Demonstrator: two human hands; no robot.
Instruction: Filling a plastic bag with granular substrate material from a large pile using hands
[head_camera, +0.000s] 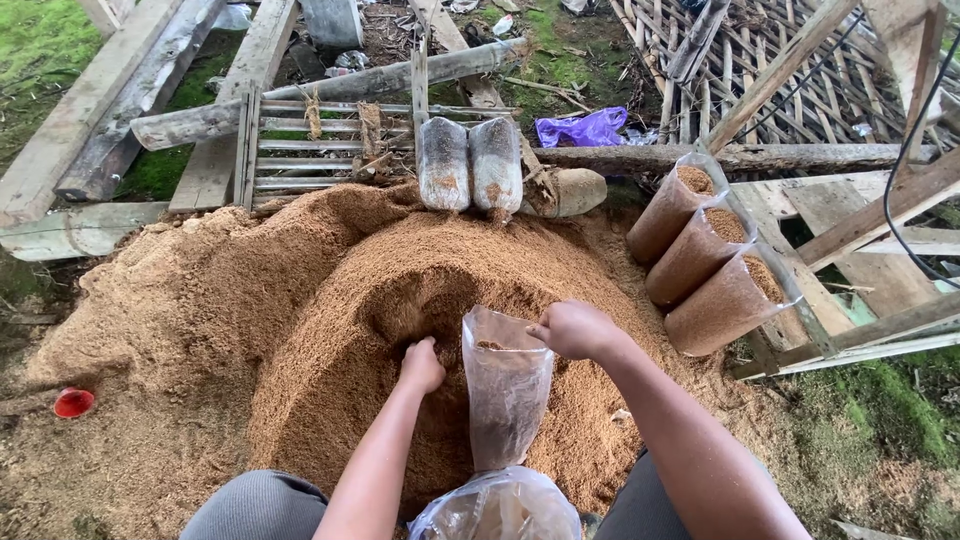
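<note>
The clear, limp plastic bag (506, 395) is gripped at its rim by the right hand (575, 329), best kept wide, while the left hand (421, 366) is clenched on brown sawdust (330, 300) at nine o'clock.

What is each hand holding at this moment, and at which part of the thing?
The right hand holds the clear plastic bag by the rim of its open top. The left hand is closed in the sawdust pile; whether it holds any cannot be told.

Outdoor farm shed, sawdust heap (300, 290), filled bags (715, 300)
</note>
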